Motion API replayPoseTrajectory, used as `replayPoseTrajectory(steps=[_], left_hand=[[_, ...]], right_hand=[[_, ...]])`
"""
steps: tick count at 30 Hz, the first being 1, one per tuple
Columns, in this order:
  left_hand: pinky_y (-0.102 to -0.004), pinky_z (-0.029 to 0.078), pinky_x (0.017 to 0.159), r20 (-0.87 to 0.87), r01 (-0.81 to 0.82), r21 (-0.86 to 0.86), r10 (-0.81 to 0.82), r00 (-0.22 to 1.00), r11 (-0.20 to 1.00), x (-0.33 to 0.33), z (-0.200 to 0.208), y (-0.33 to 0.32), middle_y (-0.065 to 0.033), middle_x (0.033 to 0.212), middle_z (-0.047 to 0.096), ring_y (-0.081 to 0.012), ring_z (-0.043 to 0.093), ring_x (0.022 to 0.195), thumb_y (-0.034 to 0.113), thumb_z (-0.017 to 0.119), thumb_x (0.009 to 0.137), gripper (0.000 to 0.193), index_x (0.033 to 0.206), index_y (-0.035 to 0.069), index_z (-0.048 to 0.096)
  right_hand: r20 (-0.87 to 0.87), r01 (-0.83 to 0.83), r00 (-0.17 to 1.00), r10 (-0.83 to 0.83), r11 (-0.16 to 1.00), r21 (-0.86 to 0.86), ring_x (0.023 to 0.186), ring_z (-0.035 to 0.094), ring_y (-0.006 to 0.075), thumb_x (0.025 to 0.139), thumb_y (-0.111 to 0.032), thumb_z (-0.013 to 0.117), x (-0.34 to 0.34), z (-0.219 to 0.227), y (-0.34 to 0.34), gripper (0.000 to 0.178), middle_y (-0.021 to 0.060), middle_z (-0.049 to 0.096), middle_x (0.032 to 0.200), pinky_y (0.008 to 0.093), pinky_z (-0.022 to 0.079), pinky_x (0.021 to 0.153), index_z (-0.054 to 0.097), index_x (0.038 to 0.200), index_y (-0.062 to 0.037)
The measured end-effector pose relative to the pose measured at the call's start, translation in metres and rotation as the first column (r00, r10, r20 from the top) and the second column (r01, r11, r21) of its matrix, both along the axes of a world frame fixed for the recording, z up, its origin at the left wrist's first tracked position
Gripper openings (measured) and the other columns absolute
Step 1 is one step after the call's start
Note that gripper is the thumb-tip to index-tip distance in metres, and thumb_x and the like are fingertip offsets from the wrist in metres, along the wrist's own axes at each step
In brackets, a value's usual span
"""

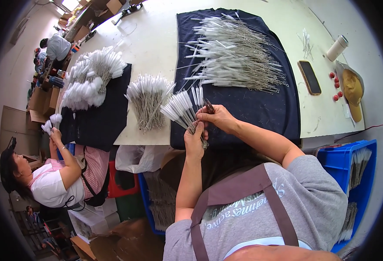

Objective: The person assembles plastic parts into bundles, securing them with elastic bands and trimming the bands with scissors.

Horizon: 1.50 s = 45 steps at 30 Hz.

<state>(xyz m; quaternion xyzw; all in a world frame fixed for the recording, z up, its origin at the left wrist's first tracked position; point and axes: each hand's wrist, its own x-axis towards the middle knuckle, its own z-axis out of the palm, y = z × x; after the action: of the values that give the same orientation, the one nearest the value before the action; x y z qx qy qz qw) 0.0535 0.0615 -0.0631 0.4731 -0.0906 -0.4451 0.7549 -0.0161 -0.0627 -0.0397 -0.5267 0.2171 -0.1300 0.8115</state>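
Two bare hands meet above the near edge of the table [156, 48]. The left hand [194, 140] has its fingers wrapped tightly around the wire stems of a fanned bundle of small white-bristled brushes [183, 108], the bristle ends pointing up and to the left, over the dark cloth [261, 106]. The right hand [218, 116] sits just beside it, fingers pinched on a small dark tool [209, 105] that touches the bundle near the stems; whether the tool is scissors or pliers cannot be told. Farther back on the same dark cloth lies a large heap of brushes [235, 54], well apart from the hands. To the left, on bare table, stands a smaller sheaf of brushes [148, 100], and beyond it a pile of fluffier white brushes [91, 76] on a second dark cloth [100, 117]. At the right lie a phone [309, 77], a white roll [337, 47] and a tan cap [352, 90]. A blue bin [346, 163] holds more brushes beside the table. At the lower left a seated co-worker [54, 178] holds a few white brushes in a raised hand.
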Motion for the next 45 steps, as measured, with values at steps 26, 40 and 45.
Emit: replayPoseTrajectory(steps=[26, 40, 45], left_hand=[[-0.0176, 0.039, 0.049, 0.464, -0.239, 0.318, 0.069, 0.883, 0.917, 0.010, 0.024, 0.006, -0.0056, 0.081, 0.066, -0.0071, 0.058, 0.061, 0.019, 0.064, 0.084, 0.019, 0.092, 0.001, 0.062], [-0.0174, 0.038, 0.047, 0.528, -0.261, 0.332, 0.051, 0.847, 0.907, 0.011, 0.036, 0.005, -0.0050, 0.078, 0.067, -0.0064, 0.058, 0.059, 0.016, 0.067, 0.081, 0.018, 0.090, 0.001, 0.064], [-0.0175, 0.038, 0.048, 0.527, -0.247, 0.337, 0.036, 0.849, 0.909, 0.007, 0.038, 0.004, -0.0091, 0.081, 0.067, -0.0085, 0.059, 0.059, 0.015, 0.066, 0.082, 0.020, 0.093, -0.001, 0.062]], right_hand=[[-0.120, -0.131, 0.990, -0.072, -0.176, -0.976, 0.083, 0.058, 0.0225, 0.081, -0.044, 0.057, -0.052, 0.093, -0.100, 0.039, 0.0068, 0.056, 0.082, 0.0340, 0.049, 0.067, 0.057, 0.092, -0.0066], [-0.058, -0.006, 0.992, 0.111, -0.422, -0.906, 0.079, 0.055, 0.0163, 0.080, -0.039, 0.057, -0.005, 0.082, -0.094, 0.029, 0.0011, 0.053, 0.076, 0.0295, 0.046, 0.065, 0.057, 0.078, -0.0102], [-0.049, -0.008, 0.995, 0.090, -0.406, -0.914, 0.078, 0.056, 0.0164, 0.081, -0.037, 0.057, -0.008, 0.081, -0.095, 0.028, 0.0013, 0.054, 0.076, 0.0297, 0.046, 0.065, 0.057, 0.077, -0.0099]])
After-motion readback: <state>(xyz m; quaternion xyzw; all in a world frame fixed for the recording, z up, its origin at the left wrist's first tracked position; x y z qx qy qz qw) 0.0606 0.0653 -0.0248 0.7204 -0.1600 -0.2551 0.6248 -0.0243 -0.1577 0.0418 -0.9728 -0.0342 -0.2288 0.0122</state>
